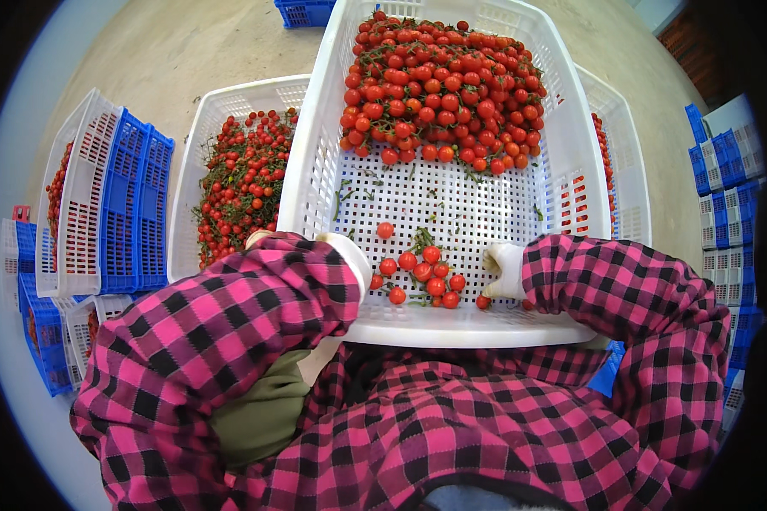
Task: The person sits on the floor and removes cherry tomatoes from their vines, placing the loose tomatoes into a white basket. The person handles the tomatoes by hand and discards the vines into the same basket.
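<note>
A white perforated plastic crate (441,335) is directly before me, its near rim against my plaid clothing. A dense heap of red cherry tomatoes (447,89) fills its far half; several loose tomatoes (431,271) with green stem bits lie near me. My left hand (345,246), in a pale glove, is at the crate's left side, mostly hidden by its sleeve; its fingers and anything in them cannot be made out. My right hand (503,271), also gloved, is low inside the crate at the right, fingers curled downward beside a single tomato (483,301). Whether it grips anything is unclear.
To the left, another white crate (189,185) holds tomatoes on green stems (249,185). Blue and white crates (134,204) are stacked farther left. A partly hidden crate with tomatoes (629,160) is right of mine. More crate stacks (728,211) line the far right.
</note>
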Motion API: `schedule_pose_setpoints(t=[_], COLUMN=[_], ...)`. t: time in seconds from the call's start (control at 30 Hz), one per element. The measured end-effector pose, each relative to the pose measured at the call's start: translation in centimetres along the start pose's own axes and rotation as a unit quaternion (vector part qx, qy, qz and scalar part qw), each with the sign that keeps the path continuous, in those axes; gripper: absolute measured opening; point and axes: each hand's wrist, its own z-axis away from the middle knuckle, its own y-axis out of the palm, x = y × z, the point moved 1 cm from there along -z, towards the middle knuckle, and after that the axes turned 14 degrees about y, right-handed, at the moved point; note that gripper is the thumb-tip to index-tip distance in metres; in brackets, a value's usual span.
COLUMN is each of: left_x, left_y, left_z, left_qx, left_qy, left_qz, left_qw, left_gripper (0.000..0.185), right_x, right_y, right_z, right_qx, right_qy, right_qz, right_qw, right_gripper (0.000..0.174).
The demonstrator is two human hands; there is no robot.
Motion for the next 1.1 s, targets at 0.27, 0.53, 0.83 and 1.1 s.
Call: schedule_pose_setpoints(t=[0.27,0.53,0.83,1.1], left_x=[-0.6,2.9,3.3,-0.4], left_y=[-0.3,-3.4,0.1,1.9], left_z=[-0.5,3.5,-1.3,-0.4], left_qx=[-0.072,-0.225,0.014,-0.214], left_qy=[0.01,-0.003,-0.005,-0.048], left_qz=[0.115,0.129,-0.029,0.083], left_qw=[0.991,0.966,0.999,0.972], left_gripper=[0.042,0.021,0.024,0.047], right_x=[2.1,5.4,9.9,8.4], right_y=[4.4,-2.0,-5.3,-2.9], right_z=[-1.5,-2.4,-9.1,-7.2], right_qx=[0.069,-0.177,-0.322,-0.152], right_qy=[-0.022,-0.241,-0.206,-0.319], right_qz=[-0.284,-0.119,0.075,0.043], right_qw=[0.956,0.947,0.921,0.934], right_gripper=[0.052,0.019,0.037,0.05])
